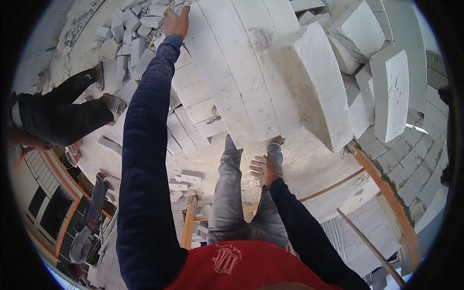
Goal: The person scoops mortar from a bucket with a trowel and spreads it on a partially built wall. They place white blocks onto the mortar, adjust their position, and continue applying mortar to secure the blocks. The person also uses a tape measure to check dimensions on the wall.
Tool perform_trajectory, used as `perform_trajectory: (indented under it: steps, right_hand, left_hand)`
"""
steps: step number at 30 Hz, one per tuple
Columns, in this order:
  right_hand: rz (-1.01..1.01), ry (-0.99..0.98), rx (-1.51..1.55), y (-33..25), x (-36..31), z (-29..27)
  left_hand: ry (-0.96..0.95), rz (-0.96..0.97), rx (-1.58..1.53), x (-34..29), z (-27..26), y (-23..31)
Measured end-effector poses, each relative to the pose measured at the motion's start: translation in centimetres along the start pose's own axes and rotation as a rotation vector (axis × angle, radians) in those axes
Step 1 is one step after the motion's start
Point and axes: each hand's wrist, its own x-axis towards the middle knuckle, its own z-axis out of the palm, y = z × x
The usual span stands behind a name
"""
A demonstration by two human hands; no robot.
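Note:
My left arm reaches far out, and my left hand (pixel 176 21) is at the far left edge of a row of long white blocks (pixel 227 58), fingers apart; its fingertips partly leave the picture. Whether it presses on the block edge I cannot tell. Low in front of my legs, my right hand (pixel 265 169) is held with its fingers spread and nothing in it. A large white block (pixel 314 82) stands tilted at the right of the row. A small white chunk (pixel 258 38) lies on the row.
Broken block pieces (pixel 140 24) heap at the far left. More white blocks (pixel 391 92) lean at the right. A co-worker's dark-trousered legs (pixel 72 106) are at left, another person (pixel 89 227) lower down. Wooden beams (pixel 382 183) edge the platform, with a lower level beneath.

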Motion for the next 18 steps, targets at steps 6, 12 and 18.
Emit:
perform_trajectory:
  steps: [6,12,18]
  right_hand:
    - [0.063,-0.176,0.680,-1.4,3.6,4.3]
    - [0.101,-0.203,0.724,-2.2,5.7,5.6]
    - [0.039,-0.558,0.851,0.8,11.1,3.4]
  left_hand:
    - [-0.373,0.102,0.563,3.7,1.1,0.2]
    - [-0.126,-0.086,0.546,1.2,-3.7,2.1]
    - [-0.049,-0.095,0.375,-5.0,-14.4,4.5]
